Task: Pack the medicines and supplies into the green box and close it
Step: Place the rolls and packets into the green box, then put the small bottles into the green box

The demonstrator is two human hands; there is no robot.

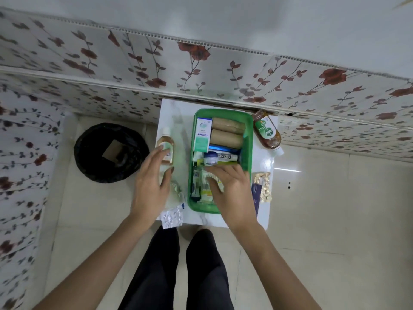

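Green box (247, 139) lidless, crammed with medicine packets.

The right hand (228, 189) covers the near right portion of the open green plastic box (248, 135), hiding the packets beneath its palm, and the print on the small cartons and strips (201, 186) beside its fingers is too small to read. The left hand (152, 182) overlaps the lower part of the small clear bottle with amber liquid (166, 142) near the left edge of the white table (176, 113), so contact cannot be confirmed. The dark blue flat packet (257, 193) at the table's right edge is partly hidden behind the right wrist.
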